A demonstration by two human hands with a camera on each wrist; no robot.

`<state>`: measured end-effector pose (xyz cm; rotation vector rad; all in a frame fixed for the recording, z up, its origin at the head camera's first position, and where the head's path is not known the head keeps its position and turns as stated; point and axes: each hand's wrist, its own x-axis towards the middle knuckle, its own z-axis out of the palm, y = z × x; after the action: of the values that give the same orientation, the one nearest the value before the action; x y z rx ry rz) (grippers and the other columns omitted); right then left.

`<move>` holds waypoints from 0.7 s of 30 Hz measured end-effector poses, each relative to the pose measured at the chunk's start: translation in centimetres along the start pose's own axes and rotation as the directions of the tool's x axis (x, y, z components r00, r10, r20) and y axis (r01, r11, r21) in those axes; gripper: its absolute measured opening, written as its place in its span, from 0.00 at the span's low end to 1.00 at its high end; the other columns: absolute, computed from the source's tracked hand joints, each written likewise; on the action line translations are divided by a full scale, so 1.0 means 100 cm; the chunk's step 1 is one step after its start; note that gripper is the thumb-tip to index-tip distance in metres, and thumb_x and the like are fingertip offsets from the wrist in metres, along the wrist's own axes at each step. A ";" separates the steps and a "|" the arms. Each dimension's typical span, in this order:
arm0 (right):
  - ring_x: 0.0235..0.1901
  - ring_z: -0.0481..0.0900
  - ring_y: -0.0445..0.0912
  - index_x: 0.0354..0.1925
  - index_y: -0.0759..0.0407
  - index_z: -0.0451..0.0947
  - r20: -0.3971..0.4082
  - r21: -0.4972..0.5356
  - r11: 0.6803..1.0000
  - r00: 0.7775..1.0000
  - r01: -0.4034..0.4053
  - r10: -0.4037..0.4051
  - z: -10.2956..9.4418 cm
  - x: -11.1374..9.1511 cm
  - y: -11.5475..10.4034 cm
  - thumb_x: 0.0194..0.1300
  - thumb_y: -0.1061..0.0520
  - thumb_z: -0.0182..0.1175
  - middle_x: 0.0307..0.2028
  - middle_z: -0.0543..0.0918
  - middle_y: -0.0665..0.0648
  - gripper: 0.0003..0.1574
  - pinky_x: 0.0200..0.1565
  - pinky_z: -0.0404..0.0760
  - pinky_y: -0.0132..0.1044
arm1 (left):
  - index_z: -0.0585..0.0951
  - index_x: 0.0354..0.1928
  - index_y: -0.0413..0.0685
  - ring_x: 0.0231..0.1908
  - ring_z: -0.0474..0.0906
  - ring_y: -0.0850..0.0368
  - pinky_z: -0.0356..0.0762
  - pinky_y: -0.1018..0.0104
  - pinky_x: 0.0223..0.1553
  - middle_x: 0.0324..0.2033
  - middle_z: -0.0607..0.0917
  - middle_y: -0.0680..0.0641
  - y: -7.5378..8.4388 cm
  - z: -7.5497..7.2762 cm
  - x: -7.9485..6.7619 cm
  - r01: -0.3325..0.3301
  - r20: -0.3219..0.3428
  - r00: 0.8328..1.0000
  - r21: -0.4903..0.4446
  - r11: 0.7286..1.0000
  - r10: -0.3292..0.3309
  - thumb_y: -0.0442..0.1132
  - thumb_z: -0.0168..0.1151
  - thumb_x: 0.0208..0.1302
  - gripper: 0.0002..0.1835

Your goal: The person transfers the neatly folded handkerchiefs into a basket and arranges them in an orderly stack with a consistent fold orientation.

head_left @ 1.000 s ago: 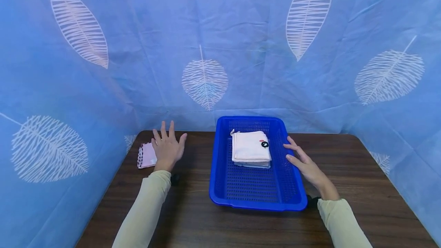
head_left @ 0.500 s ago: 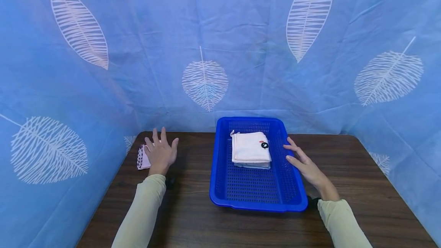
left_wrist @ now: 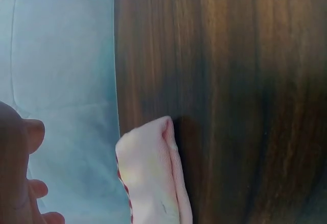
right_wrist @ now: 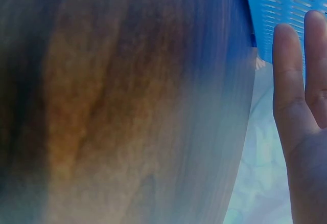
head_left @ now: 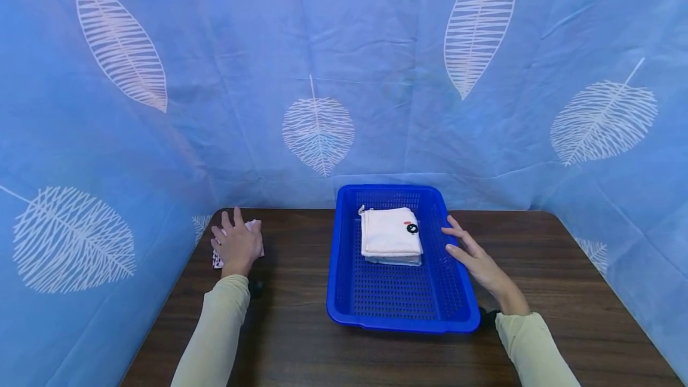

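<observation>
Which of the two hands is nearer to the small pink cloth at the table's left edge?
Left. The left hand rests on the pink cloth. The right hand is far away, at the right wall of the blue basket.

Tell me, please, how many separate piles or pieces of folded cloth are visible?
2. A folded white stack lies inside the blue basket; how many cloths it holds is unclear. A pink cloth lies at the table's left edge under the left hand.
</observation>
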<state>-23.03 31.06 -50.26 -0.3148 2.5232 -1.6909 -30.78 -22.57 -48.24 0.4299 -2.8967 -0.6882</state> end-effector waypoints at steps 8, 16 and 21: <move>0.80 0.29 0.69 0.77 0.53 0.57 -0.010 -0.003 1.000 1.000 -0.008 0.008 0.002 0.000 0.000 0.80 0.48 0.49 0.84 0.34 0.52 0.33 0.64 0.39 0.86 | 0.46 0.80 0.41 0.72 0.45 0.16 0.49 0.20 0.69 0.78 0.45 0.27 -0.008 -0.002 -0.001 0.071 0.029 0.997 -0.055 0.996 -0.070 0.58 0.44 0.76 0.42; 0.80 0.30 0.69 0.77 0.53 0.58 -0.016 -0.009 1.000 1.000 -0.019 0.019 0.002 0.000 0.000 0.80 0.47 0.49 0.84 0.34 0.52 0.34 0.65 0.39 0.85 | 0.45 0.80 0.38 0.71 0.47 0.17 0.52 0.21 0.68 0.76 0.46 0.24 -0.017 -0.003 -0.005 0.122 0.108 0.988 -0.066 0.990 -0.114 0.57 0.44 0.75 0.43; 0.81 0.30 0.68 0.77 0.53 0.57 -0.016 0.002 1.000 0.999 -0.029 0.029 0.002 0.000 0.000 0.80 0.47 0.49 0.84 0.34 0.51 0.34 0.65 0.39 0.85 | 0.45 0.79 0.36 0.71 0.46 0.17 0.49 0.21 0.69 0.76 0.46 0.23 -0.020 -0.003 -0.007 0.150 0.145 0.980 -0.072 0.986 -0.138 0.56 0.44 0.74 0.44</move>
<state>-23.00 30.88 -50.31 -0.2648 2.5247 -1.6918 -29.59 -24.23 -49.00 0.6097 -2.9754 -0.8908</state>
